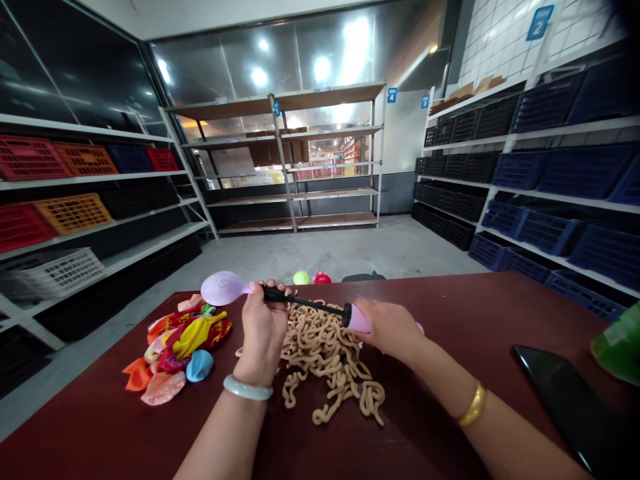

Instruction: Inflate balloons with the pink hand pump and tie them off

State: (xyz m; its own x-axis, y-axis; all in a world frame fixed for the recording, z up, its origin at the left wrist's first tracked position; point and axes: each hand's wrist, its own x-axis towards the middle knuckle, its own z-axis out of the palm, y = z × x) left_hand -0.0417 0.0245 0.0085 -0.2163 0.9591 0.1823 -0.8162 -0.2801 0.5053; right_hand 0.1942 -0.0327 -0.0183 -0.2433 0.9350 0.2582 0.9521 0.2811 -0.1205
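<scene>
A balloon pump (320,307) with a black nozzle end, a dark rod and a lilac part lies level between my hands. My left hand (264,327) is closed round its black end and the neck of a partly inflated lilac balloon (223,288), which points left. My right hand (387,327) is wrapped round the lilac part. Beneath the pump spreads a heap of tan, twisted cord-like strands (325,347). Left of my left hand lies a pile of limp balloons (193,337) in yellow, red, orange, pink and blue.
The dark red table (440,413) bears a black phone-like slab (555,393) and a green object (617,343) at the right. Past its far edge, a lime balloon (301,277) and a red balloon (322,279) show. Shelves with crates (570,223) line the sides.
</scene>
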